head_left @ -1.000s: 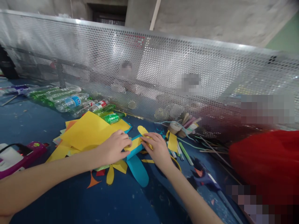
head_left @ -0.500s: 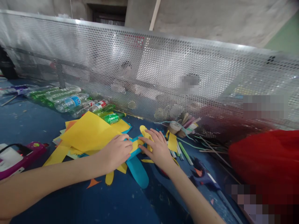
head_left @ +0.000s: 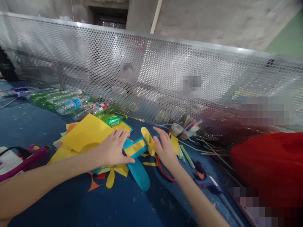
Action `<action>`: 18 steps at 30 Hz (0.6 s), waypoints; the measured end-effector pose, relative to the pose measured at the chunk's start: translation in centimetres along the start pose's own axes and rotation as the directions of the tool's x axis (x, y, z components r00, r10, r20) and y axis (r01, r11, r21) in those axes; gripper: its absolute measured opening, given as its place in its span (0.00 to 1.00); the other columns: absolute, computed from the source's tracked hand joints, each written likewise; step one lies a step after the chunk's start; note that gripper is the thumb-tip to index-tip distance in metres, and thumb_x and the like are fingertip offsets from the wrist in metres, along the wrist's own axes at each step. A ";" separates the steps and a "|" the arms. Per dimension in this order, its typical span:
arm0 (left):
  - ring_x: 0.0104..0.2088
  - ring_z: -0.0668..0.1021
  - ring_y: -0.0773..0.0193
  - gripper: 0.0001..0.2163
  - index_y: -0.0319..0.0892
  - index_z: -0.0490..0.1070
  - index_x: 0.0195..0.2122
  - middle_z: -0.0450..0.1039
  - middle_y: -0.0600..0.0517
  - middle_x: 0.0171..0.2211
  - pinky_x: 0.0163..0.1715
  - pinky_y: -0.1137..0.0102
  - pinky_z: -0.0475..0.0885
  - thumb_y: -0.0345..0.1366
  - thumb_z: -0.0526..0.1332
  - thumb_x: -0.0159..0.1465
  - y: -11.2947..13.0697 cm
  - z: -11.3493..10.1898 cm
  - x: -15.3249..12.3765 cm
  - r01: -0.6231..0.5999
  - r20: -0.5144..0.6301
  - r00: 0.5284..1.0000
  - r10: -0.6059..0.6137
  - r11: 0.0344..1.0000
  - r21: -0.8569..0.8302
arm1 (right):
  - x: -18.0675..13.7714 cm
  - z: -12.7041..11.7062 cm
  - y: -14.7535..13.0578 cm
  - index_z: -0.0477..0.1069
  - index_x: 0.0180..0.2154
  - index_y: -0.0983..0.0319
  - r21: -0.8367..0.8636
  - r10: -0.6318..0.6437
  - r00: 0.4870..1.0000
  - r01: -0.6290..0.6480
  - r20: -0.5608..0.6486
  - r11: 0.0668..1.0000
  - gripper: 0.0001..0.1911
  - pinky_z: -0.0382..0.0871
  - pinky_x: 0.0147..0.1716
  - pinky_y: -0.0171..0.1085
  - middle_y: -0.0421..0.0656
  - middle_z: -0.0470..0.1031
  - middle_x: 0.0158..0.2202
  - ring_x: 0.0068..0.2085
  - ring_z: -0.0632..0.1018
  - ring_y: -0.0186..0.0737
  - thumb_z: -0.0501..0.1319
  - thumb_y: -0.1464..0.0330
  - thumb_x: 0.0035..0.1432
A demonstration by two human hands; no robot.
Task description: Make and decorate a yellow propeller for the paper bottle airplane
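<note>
A blue paper shape (head_left: pixel 138 171) with a yellow strip (head_left: pixel 134 147) across it lies on the dark blue table (head_left: pixel 113 205). My left hand (head_left: pixel 113 148) rests flat beside it on the left, fingers stretched out, thumb touching the blue paper. My right hand (head_left: pixel 165 147) hovers just right of a curled yellow paper loop (head_left: pixel 147 138), fingers spread and holding nothing. Yellow paper sheets (head_left: pixel 86 134) lie under and behind my left hand.
Plastic bottles (head_left: pixel 71 104) lie in a row along a perforated metal screen (head_left: pixel 151 78). A pink device (head_left: pixel 26 156) sits at the left. Tape rolls and sticks (head_left: pixel 187 128), a blue glue gun (head_left: pixel 208 181), a red loop (head_left: pixel 165 173) and red cloth (head_left: pixel 270 164) are on the right.
Both hands have opened and drawn apart from the blue and yellow piece, which they were pinching together before. The yellow loop now stands free between them.
</note>
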State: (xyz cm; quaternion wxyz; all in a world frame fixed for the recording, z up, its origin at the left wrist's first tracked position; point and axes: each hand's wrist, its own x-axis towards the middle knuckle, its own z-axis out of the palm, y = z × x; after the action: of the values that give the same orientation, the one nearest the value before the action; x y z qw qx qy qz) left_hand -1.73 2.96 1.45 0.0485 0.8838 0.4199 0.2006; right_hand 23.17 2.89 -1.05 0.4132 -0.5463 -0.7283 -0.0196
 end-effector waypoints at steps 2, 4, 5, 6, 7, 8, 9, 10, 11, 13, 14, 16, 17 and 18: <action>0.49 0.71 0.44 0.36 0.40 0.63 0.53 0.67 0.41 0.49 0.46 0.54 0.68 0.61 0.63 0.50 -0.1 -0.5 0.0 0.056 0.069 0.996 -0.059 0.998 0.043 | 0.4 -0.5 1.1 0.64 0.58 0.60 0.155 0.208 0.975 -0.195 -0.075 0.969 0.28 0.60 0.59 0.47 0.50 0.69 0.57 0.58 0.69 0.46 0.45 0.52 0.66; 0.46 0.73 0.45 0.38 0.40 0.63 0.54 0.70 0.41 0.45 0.43 0.56 0.68 0.61 0.63 0.49 0.0 -1.0 -0.2 0.069 0.112 0.990 -0.081 0.992 0.103 | 0.6 -0.8 2.3 0.65 0.57 0.59 0.281 0.423 0.905 -0.399 -0.029 0.873 0.31 0.64 0.56 0.45 0.50 0.72 0.55 0.56 0.72 0.47 0.43 0.48 0.64; 0.44 0.73 0.46 0.38 0.40 0.63 0.54 0.71 0.42 0.42 0.41 0.58 0.69 0.60 0.65 0.49 0.2 -1.1 -0.4 0.059 0.134 0.988 -0.076 0.990 0.128 | 0.7 -0.8 2.9 0.67 0.57 0.59 0.321 0.499 0.866 -0.480 0.027 0.816 0.32 0.65 0.56 0.45 0.50 0.74 0.53 0.56 0.72 0.47 0.43 0.47 0.63; 0.42 0.74 0.47 0.36 0.40 0.63 0.53 0.72 0.43 0.40 0.39 0.60 0.69 0.58 0.66 0.49 0.4 -1.3 -0.5 0.043 0.156 0.985 -0.067 0.988 0.149 | 0.7 -0.7 3.4 0.68 0.55 0.60 0.352 0.544 0.834 -0.538 0.090 0.766 0.33 0.64 0.56 0.44 0.51 0.75 0.52 0.57 0.72 0.47 0.43 0.46 0.63; 0.40 0.74 0.49 0.34 0.40 0.64 0.52 0.72 0.45 0.38 0.36 0.62 0.69 0.55 0.67 0.49 0.6 -1.4 -0.6 0.027 0.183 0.981 -0.058 0.985 0.168 | 0.6 -0.6 3.8 0.70 0.54 0.61 0.375 0.576 0.804 -0.584 0.145 0.720 0.33 0.64 0.57 0.44 0.51 0.75 0.52 0.57 0.72 0.47 0.44 0.47 0.63; 0.38 0.75 0.50 0.31 0.40 0.64 0.50 0.72 0.46 0.36 0.34 0.64 0.68 0.52 0.68 0.50 0.9 -1.6 -0.7 0.013 0.209 0.976 -0.053 0.982 0.186 | 0.5 -0.4 4.1 0.71 0.53 0.62 0.390 0.594 0.782 -0.615 0.188 0.686 0.32 0.64 0.57 0.44 0.51 0.76 0.52 0.57 0.72 0.48 0.45 0.47 0.63; 0.37 0.75 0.52 0.28 0.39 0.65 0.49 0.72 0.46 0.34 0.31 0.66 0.68 0.48 0.68 0.51 1.1 -1.7 -0.8 0.006 0.231 0.971 -0.054 0.979 0.204 | 0.4 -0.2 4.2 0.73 0.52 0.62 0.397 0.601 0.769 -0.633 0.220 0.665 0.31 0.65 0.56 0.44 0.51 0.76 0.51 0.56 0.73 0.48 0.46 0.48 0.63; 0.35 0.75 0.52 0.26 0.39 0.64 0.49 0.72 0.47 0.33 0.29 0.66 0.67 0.44 0.68 0.52 1.3 -1.8 -0.9 0.005 0.246 0.967 -0.061 0.975 0.220 | 0.3 -0.1 4.2 0.74 0.50 0.62 0.401 0.605 0.757 -0.649 0.248 0.647 0.30 0.67 0.54 0.44 0.52 0.77 0.50 0.54 0.75 0.48 0.47 0.49 0.63; 0.34 0.75 0.52 0.25 0.38 0.63 0.50 0.72 0.47 0.32 0.28 0.67 0.66 0.41 0.67 0.54 1.5 -1.9 -0.9 0.007 0.252 0.965 -0.067 0.973 0.231 | 0.1 0.0 4.0 0.74 0.50 0.62 0.405 0.605 0.747 -0.662 0.277 0.631 0.29 0.69 0.52 0.43 0.51 0.78 0.48 0.52 0.77 0.49 0.47 0.50 0.63; 0.33 0.75 0.53 0.24 0.37 0.61 0.52 0.72 0.47 0.31 0.26 0.68 0.65 0.38 0.65 0.56 1.5 -2.0 -0.8 0.011 0.257 0.964 -0.074 0.971 0.239 | -0.1 0.0 3.5 0.74 0.50 0.61 0.431 0.594 0.727 -0.684 0.343 0.588 0.27 0.73 0.46 0.42 0.49 0.80 0.45 0.45 0.80 0.47 0.48 0.50 0.64; 0.32 0.75 0.53 0.24 0.36 0.60 0.53 0.71 0.47 0.30 0.25 0.68 0.65 0.38 0.64 0.57 1.3 -2.1 -0.8 0.011 0.256 0.964 -0.073 0.971 0.237 | -0.1 0.0 3.2 0.73 0.51 0.60 0.451 0.592 0.715 -0.697 0.372 0.558 0.27 0.75 0.43 0.41 0.48 0.80 0.44 0.42 0.81 0.46 0.49 0.50 0.64; 0.32 0.75 0.54 0.24 0.36 0.60 0.53 0.71 0.46 0.31 0.24 0.69 0.64 0.38 0.63 0.58 0.7 -2.1 -0.6 0.012 0.245 0.967 -0.070 0.973 0.232 | 0.0 -0.3 2.8 0.73 0.51 0.59 0.485 0.600 0.692 -0.716 0.402 0.502 0.27 0.76 0.39 0.39 0.47 0.81 0.42 0.39 0.82 0.45 0.49 0.50 0.63; 0.32 0.75 0.55 0.23 0.36 0.60 0.52 0.72 0.46 0.31 0.24 0.69 0.64 0.38 0.63 0.58 0.3 -2.1 -0.5 0.013 0.229 0.971 -0.066 0.974 0.227 | 0.1 -0.5 2.8 0.72 0.51 0.60 0.493 0.611 0.684 -0.722 0.398 0.486 0.28 0.76 0.38 0.38 0.47 0.81 0.42 0.38 0.82 0.44 0.48 0.50 0.64; 0.32 0.75 0.55 0.23 0.36 0.60 0.52 0.72 0.46 0.32 0.25 0.69 0.65 0.38 0.63 0.58 -0.2 -2.1 -0.3 0.019 0.206 0.976 -0.065 0.976 0.217 | 0.4 -0.7 2.8 0.72 0.50 0.61 0.496 0.626 0.676 -0.726 0.389 0.476 0.28 0.76 0.37 0.38 0.48 0.81 0.41 0.37 0.82 0.43 0.46 0.50 0.64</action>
State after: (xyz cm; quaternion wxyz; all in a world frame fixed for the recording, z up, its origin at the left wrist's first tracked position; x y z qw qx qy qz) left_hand -2.89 2.70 3.22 0.0019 0.8911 0.4502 0.0576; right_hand 25.80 3.95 -1.55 0.4828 -0.6220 -0.4457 0.4258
